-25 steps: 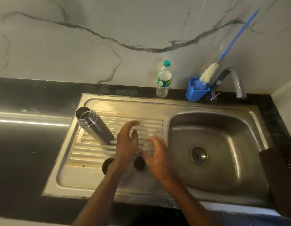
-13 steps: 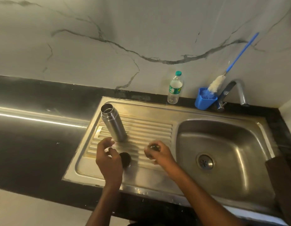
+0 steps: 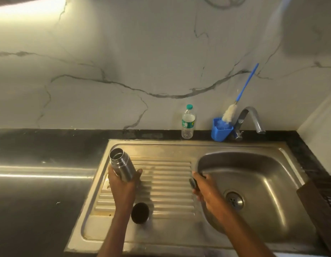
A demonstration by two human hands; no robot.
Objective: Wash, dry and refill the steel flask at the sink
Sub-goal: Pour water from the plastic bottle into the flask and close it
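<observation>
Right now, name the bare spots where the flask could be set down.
Free: drainboard ribs between the left hand gripping the flask and the right hand; dark counter left of the sink. Crowded: back ledge with bottle, blue holder, tap.

Ribbed drainboard point(image 3: 166, 175) is lying open between both hands; a dark cap point(image 3: 140, 212) is blocking its lower-left part, near the frame's bottom centre.

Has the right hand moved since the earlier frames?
Yes. The right hand has gone from the drainboard ribs rightward to the basin's left rim, gripping a small dark piece.
</observation>
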